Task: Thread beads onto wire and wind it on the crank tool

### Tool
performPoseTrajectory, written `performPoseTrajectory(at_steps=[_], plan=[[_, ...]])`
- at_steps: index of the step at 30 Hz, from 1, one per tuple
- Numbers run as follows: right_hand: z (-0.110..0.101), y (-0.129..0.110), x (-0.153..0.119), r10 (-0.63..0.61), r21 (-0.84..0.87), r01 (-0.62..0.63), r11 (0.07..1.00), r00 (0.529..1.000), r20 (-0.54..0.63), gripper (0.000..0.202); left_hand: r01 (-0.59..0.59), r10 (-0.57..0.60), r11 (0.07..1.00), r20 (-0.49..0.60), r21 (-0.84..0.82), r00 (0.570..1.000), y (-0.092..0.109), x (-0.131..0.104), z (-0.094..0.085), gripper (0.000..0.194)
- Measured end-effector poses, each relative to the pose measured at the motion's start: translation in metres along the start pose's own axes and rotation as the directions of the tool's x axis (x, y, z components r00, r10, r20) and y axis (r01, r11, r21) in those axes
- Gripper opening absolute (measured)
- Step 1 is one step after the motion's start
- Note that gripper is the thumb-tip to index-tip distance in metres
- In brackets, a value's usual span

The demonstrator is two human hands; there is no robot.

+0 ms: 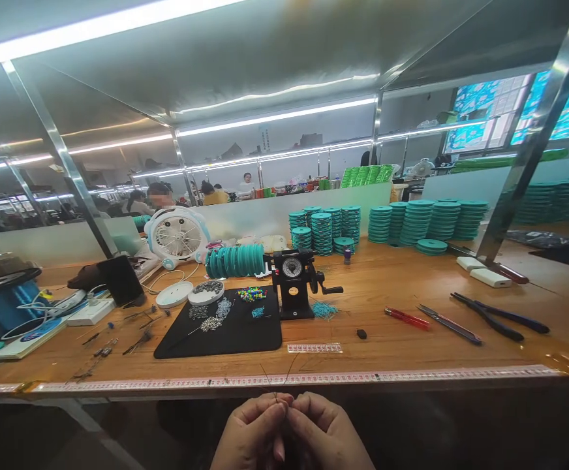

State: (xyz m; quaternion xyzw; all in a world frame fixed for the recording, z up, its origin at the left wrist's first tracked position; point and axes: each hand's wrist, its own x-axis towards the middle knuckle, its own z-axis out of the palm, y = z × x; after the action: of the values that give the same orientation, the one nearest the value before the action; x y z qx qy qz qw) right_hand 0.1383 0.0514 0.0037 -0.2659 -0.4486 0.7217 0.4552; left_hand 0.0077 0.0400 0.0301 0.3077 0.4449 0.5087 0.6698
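My left hand (pixel 258 424) and my right hand (pixel 321 424) meet just below the front edge of the bench, fingertips pressed together. Both pinch a thin dark line (pixel 289 372), whose fine ends stick up from between the fingers over the edge. Whether it is thread or wire is too fine to tell. A measuring tape (pixel 245 380) runs along the bench edge right above the hands. Beyond it lies a black mat (pixel 250 336) with piles of small metal parts (pixel 212 323), colored beads (pixel 252 294) and short blue pieces (pixel 258 313).
A black hand-cranked winder (pixel 294 287) stands behind the mat, beside a row of teal spools (pixel 235 261). Stacks of teal spools (pixel 416 222) line the back. Pliers (pixel 500 316), tweezers (pixel 448 323) and a red tool (pixel 406 318) lie right. A white fan (pixel 177 238) stands left.
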Motion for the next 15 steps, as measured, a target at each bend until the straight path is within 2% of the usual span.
performPoseTrajectory(at_steps=[2,5,7,10,15], plan=[[-0.003,-0.007,-0.002,-0.052,-0.080,0.051,0.995,0.999,-0.014,0.043,0.025,-0.026,1.000,0.049,0.016,0.998,0.005,-0.002,-0.001,0.035],[-0.012,-0.022,-0.005,-0.111,-0.269,0.092,0.959,0.992,-0.058,0.036,0.067,-0.085,0.989,0.143,0.131,0.986,0.017,-0.005,-0.004,0.026],[-0.017,-0.031,-0.007,-0.046,-0.317,0.041,0.948,0.999,-0.006,0.032,0.110,-0.154,0.969,0.195,0.219,0.969,0.023,-0.008,-0.005,0.022],[-0.018,-0.040,-0.009,0.073,-0.299,-0.035,0.954,0.991,0.115,0.025,0.171,-0.233,0.942,0.196,0.290,0.953,0.025,-0.012,-0.004,0.019],[-0.016,-0.042,-0.009,0.115,-0.338,-0.062,0.939,0.984,0.137,0.016,0.227,-0.302,0.907,0.170,0.353,0.938,0.021,-0.015,-0.001,0.013]])
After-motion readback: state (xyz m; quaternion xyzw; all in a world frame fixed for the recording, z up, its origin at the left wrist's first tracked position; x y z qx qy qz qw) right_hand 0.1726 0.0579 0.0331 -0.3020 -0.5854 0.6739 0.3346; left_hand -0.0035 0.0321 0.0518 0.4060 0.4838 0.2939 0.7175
